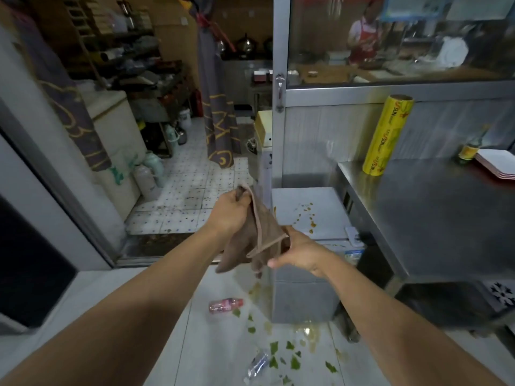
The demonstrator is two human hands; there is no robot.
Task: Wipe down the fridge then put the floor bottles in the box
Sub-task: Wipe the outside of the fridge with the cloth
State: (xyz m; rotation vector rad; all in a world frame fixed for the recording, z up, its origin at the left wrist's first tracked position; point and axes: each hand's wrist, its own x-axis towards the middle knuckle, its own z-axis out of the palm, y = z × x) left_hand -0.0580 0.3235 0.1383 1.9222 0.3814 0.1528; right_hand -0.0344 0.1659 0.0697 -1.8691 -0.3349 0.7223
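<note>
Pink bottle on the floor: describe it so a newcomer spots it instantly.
Start at the small fridge beside the steel counter. On the floor tiles just left of its base lies the pink bottle, on its side. The other bottle, nearer the camera, is clear.

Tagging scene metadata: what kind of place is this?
Most likely the back area of a restaurant or commercial kitchen. A stainless steel counter carries a big roll of cling film, a window shows a person in a red apron cooking, and a small spattered fridge stands beside the counter.
</note>
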